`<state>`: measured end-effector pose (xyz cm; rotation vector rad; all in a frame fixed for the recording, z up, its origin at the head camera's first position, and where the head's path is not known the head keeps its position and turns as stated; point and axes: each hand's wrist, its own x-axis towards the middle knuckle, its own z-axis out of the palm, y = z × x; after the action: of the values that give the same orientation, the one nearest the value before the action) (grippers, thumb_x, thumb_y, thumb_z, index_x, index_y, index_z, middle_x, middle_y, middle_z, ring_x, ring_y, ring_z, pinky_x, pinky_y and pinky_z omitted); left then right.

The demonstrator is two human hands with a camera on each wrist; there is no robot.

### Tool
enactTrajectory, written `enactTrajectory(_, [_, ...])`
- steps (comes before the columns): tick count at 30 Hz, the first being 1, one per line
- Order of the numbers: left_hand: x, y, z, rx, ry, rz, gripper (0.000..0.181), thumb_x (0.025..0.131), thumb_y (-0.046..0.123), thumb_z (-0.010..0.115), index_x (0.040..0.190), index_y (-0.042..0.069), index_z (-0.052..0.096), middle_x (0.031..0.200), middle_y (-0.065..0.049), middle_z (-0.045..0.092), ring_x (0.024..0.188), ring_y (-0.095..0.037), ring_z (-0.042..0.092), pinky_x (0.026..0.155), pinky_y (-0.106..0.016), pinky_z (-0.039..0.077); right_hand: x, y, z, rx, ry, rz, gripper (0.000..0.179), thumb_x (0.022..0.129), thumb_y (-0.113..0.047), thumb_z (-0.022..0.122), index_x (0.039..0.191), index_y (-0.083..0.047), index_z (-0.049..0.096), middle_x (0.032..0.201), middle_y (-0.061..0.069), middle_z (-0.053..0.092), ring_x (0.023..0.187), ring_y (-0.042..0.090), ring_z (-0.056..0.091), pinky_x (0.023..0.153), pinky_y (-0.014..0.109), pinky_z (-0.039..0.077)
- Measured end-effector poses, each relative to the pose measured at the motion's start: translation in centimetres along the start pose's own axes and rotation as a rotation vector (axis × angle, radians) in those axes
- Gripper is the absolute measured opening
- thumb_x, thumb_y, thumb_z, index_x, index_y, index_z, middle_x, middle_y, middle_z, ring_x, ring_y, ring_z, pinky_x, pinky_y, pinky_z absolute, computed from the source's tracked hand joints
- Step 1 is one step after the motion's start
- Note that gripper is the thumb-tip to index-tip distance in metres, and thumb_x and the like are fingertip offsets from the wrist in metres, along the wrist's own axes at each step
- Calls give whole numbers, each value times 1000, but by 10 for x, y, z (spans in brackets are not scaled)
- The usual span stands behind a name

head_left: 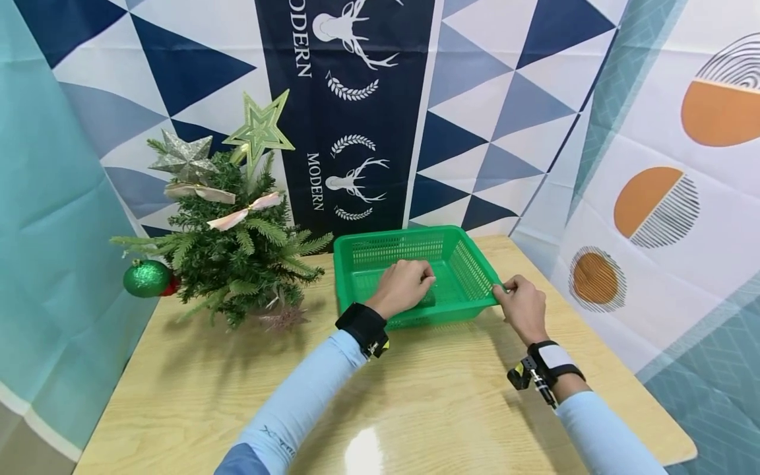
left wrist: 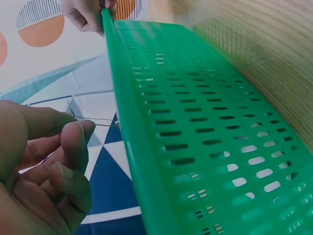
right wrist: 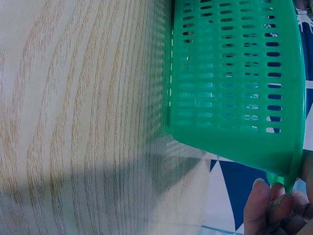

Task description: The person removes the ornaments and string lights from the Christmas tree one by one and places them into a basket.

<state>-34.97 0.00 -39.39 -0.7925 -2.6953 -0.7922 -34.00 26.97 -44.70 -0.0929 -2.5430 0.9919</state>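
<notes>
A green plastic basket [head_left: 457, 313] with slotted walls stands on the wooden table. My left hand [head_left: 405, 286] is over its near side, and in the left wrist view thumb and fingertips pinch a thin string loop [left wrist: 98, 121]. That string runs down behind the basket's rim; whatever hangs on it is hidden by the wall. Below this hand, a small dark green patch [head_left: 426, 300] shows inside the basket. My right hand [head_left: 524, 305] grips the near right corner of the rim, with its fingertips [right wrist: 279, 190] curled under the edge.
Left of the basket stands a small artificial Christmas tree [head_left: 237, 257]. It carries a light green star [head_left: 259, 128], a silver star [head_left: 185, 156], ribbon bows [head_left: 246, 211] and a green glitter ball [head_left: 146, 278]. Patterned cloth [head_left: 475, 119] hangs behind the table [head_left: 427, 396].
</notes>
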Motion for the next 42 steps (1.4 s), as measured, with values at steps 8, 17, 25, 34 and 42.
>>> enactTrajectory(8, [-21,-3,-5,-18,18,32,19,104,20,66,118,11,75,106,-2,76,80,-9,69,61,-20,49,-1,2,0,2,-10,13,24,100,-20,65,100,4,67,75,16,69,49,18,62,45,31,53])
enactTrajectory(17, [-111,-22,-71,38,386,90,7,96,11,73,101,7,73,97,-8,75,77,-17,70,71,-30,57,5,-1,-2,-5,5,-39,24,99,-19,65,99,6,68,72,16,68,44,17,61,42,31,51])
enactTrajectory(25, [-184,-61,-115,312,686,-74,15,95,14,76,96,-1,72,86,-15,72,58,-21,61,47,-32,45,3,-1,-4,-6,-8,-29,26,100,-20,64,101,6,67,73,16,68,45,19,62,44,31,52])
enactTrajectory(34, [-201,-86,-119,427,671,-171,28,93,20,79,101,-6,75,86,-22,72,49,-30,57,41,-38,41,1,3,-3,-16,-17,-22,27,101,-22,64,101,5,67,75,17,69,44,17,61,46,31,52])
enactTrajectory(42, [-195,-89,-114,335,654,-190,17,93,14,78,98,-2,78,87,-19,75,48,-25,59,41,-33,39,1,0,-3,-15,-13,-1,27,100,-22,65,101,5,67,72,14,68,44,16,62,44,30,51])
